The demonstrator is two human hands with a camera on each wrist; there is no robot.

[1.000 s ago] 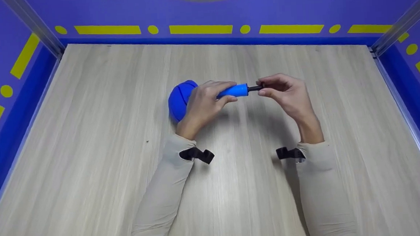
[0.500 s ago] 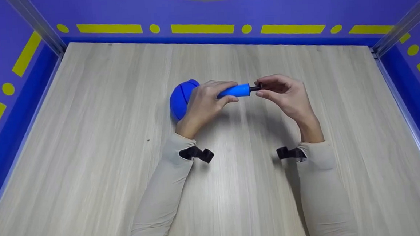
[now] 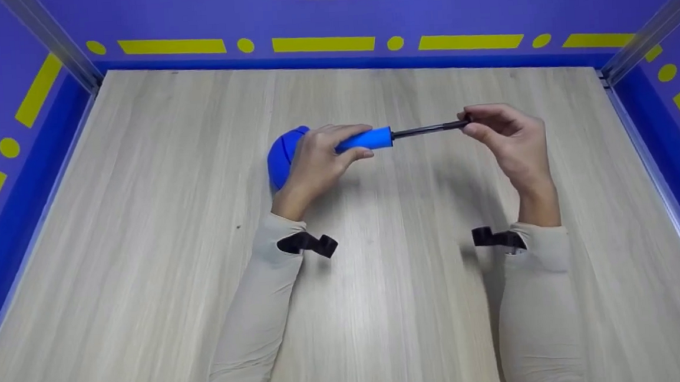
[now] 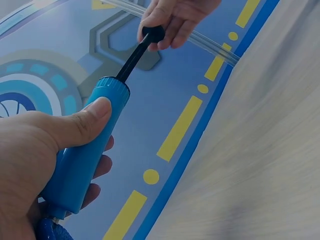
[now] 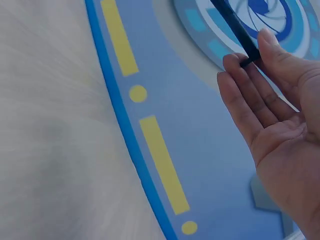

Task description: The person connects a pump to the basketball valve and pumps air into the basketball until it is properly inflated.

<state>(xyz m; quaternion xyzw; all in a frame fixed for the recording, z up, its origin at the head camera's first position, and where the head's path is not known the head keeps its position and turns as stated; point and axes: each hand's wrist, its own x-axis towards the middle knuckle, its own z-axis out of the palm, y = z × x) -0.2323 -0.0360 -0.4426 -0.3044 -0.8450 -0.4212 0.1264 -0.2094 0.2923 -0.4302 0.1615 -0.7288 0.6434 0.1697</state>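
Observation:
My left hand (image 3: 318, 160) grips the blue barrel of a hand pump (image 3: 379, 138), its fingers and thumb curled round it. The pump's black plunger rod (image 3: 428, 130) is drawn far out to the right. At the rod's end, my right hand (image 3: 517, 139) pinches the black knob (image 4: 154, 33) between thumb and fingers. A blue ball (image 3: 282, 157) with dark seams sits at the pump's left end, partly hidden behind my left hand. In the left wrist view, a metal tip joins the barrel's lower end to the ball (image 4: 51, 230).
Under both arms spreads a pale wood-grain table (image 3: 382, 306). Blue walls with yellow dashes and dots (image 3: 323, 44) enclose its back and sides. Metal corner posts (image 3: 50, 43) stand at the back corners. Each wrist carries a black camera mount (image 3: 499, 238).
Over the last half second my right hand has moved right, drawing the plunger rod well out of the barrel. Before that it had pushed the rod slightly in. My left hand has shifted slightly left.

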